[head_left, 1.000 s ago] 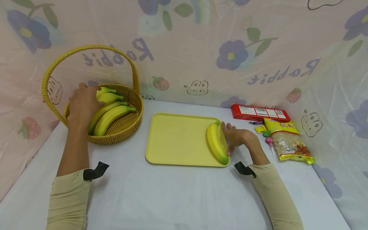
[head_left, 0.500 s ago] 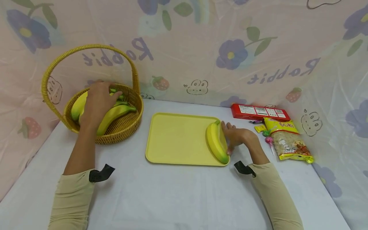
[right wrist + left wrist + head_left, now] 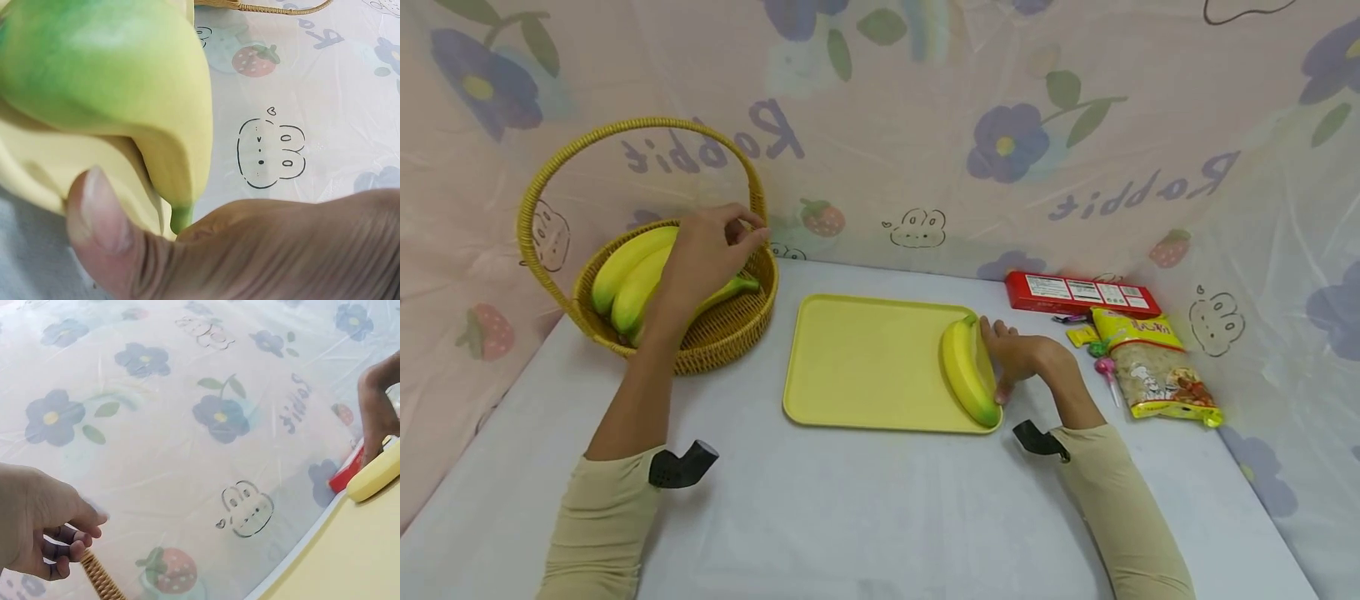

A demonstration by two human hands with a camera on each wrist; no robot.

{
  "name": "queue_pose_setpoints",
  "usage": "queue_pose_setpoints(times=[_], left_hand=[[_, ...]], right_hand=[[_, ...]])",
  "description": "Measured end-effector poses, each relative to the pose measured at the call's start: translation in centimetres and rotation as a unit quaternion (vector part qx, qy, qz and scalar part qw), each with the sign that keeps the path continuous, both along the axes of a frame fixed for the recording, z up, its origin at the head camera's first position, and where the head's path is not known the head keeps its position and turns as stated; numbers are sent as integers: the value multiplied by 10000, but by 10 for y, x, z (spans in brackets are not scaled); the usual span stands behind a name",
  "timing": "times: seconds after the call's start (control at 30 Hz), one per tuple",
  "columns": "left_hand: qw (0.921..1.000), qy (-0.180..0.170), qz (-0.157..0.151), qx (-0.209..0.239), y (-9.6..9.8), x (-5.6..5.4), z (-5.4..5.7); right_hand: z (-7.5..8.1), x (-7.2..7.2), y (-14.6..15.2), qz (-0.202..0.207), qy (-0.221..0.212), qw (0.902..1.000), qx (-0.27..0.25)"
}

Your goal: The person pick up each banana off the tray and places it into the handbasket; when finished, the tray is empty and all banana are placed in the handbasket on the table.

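Note:
My left hand [image 3: 703, 254] is over the right part of a woven yellow basket [image 3: 730, 346], fingers loosely bent with nothing visible between them. In the left wrist view its fingertips overlap the basket handle [image 3: 103, 575]. Several yellow bananas [image 3: 636, 267] lie in the basket, partly hidden by this hand. A single banana [image 3: 966, 371] with green ends lies along the right edge of a flat yellow tray [image 3: 865, 362]. Right beside it, my right hand [image 3: 1017, 357] rests at the tray's edge with its fingers spread. The right wrist view shows its thumb [image 3: 103, 219] by the tray rim, below the banana.
A red box [image 3: 1078, 294] lies at the back right. In front of it are a yellow snack bag [image 3: 1153, 367], a pink lollipop [image 3: 1105, 367] and small wrapped sweets [image 3: 1081, 335]. A patterned curtain [image 3: 880, 125] hangs behind the white table [image 3: 865, 508].
My left hand has moved right across the basket, from over the bananas at its left toward the handle's right side, uncovering the left bananas. My right hand and the tray banana stay put.

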State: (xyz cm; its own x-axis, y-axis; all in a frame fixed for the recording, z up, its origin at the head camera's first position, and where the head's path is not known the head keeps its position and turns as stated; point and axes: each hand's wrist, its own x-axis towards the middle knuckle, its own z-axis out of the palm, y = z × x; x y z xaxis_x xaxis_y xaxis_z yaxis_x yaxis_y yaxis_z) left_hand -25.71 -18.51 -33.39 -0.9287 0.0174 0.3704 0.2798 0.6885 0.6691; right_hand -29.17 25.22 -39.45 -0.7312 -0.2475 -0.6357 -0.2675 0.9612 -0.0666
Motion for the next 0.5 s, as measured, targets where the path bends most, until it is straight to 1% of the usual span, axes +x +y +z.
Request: queue_pose_setpoints(times=[0.1,0.17,0.23,0.27,0.3,0.37,0.47,0.5], left_hand=[[9992,16,-375,120,15,0,3],[9969,-66,-717,317,24,1,4],[9918,-195,-1126,578,35,0,2],[9871,-296,-1365,783,41,-1,1],[9809,-393,-1621,999,47,-2,0],[9648,-597,-2142,1405,62,-4,-3],[9360,-983,-2844,1827,88,-3,-12],[9271,-1080,-3067,1866,96,-2,-15]], right_hand=[[0,0,0,0,25,10000,21],[1,0,0,-5,28,10000,27],[0,0,1,-38,13,10000,35],[1,0,1,-41,9,10000,39],[0,0,0,-34,9,10000,50],[0,1,0,-38,16,10000,55],[0,1,-1,-10,40,10000,57],[0,0,-1,-4,48,10000,54]])
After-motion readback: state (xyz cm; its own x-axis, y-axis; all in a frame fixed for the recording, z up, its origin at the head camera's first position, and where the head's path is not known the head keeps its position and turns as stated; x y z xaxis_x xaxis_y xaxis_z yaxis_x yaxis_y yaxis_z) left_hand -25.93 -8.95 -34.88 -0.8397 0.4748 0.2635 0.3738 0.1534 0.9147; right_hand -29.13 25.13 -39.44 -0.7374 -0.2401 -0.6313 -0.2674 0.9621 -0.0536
